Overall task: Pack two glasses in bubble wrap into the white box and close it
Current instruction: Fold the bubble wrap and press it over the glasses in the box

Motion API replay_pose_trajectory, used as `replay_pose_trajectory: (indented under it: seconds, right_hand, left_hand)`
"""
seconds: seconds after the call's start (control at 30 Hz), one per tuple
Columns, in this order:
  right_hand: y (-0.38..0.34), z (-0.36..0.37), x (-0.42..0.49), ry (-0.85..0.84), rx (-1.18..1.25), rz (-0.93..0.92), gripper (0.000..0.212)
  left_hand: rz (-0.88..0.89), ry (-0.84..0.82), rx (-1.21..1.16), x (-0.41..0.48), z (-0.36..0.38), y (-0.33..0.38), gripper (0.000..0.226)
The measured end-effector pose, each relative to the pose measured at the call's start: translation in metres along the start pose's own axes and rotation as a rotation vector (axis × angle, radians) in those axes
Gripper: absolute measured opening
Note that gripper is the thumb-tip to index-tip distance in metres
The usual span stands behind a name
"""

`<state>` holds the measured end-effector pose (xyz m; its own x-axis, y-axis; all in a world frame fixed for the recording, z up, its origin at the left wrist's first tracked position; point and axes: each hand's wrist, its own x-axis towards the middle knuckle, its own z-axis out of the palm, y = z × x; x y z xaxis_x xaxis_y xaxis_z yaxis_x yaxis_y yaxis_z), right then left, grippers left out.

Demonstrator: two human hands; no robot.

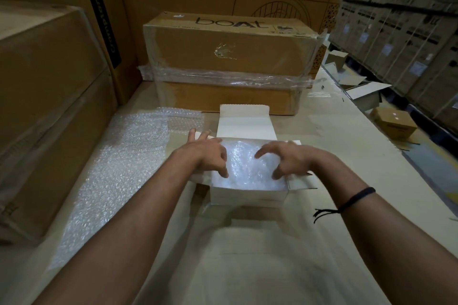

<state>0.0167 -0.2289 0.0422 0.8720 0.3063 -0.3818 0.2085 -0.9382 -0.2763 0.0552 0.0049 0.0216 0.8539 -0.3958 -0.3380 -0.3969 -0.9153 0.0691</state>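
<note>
While the boAt carton (230, 57) stands at twelve o'clock and loose bubble wrap (119, 168) lies at nine, the white box (247, 195) sits centre, lid up; left hand (205, 153) and right hand (287, 156) press spread, half-bent fingertips onto the wrapped bundle (247, 168) inside, gripping nothing.

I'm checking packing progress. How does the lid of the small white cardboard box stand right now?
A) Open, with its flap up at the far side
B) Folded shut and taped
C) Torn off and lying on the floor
A: the white cardboard box has its lid flap up at the far side, and the bubble-wrapped bundle shows inside, under the left hand and the right hand.
</note>
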Motion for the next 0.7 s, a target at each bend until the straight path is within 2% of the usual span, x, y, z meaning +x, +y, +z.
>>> replay_pose_trajectory:
  seconds: [0.1, 0.2, 0.3, 0.43, 0.5, 0.57, 0.7]
  right_hand:
    - [0.008, -0.001, 0.01, -0.06, -0.333, 0.135, 0.072]
    - [0.003, 0.01, 0.018, -0.119, -0.487, 0.157, 0.073]
    - [0.001, 0.015, 0.019, -0.107, -0.543, 0.16, 0.075]
    - [0.008, 0.01, 0.011, -0.056, -0.429, 0.133, 0.074]
    - [0.013, 0.007, 0.003, 0.067, -0.377, 0.085, 0.061]
    - [0.014, 0.009, -0.002, 0.132, -0.416, 0.052, 0.04]
    - [0.007, 0.028, -0.003, 0.052, -0.529, 0.08, 0.023]
  left_hand:
    - [-0.016, -0.093, 0.159, 0.0, 0.001, 0.01, 0.051]
    - [-0.021, -0.05, 0.308, 0.003, 0.017, 0.018, 0.055]
    - [-0.007, 0.021, 0.332, 0.003, 0.025, 0.017, 0.055]
    - [0.013, 0.053, 0.245, -0.007, 0.016, 0.014, 0.049]
    - [0.021, 0.115, 0.124, -0.012, 0.013, 0.01, 0.033]
    - [0.015, 0.163, 0.079, -0.015, 0.015, 0.008, 0.017]
    - [-0.042, 0.126, 0.185, -0.012, 0.032, 0.016, 0.013]
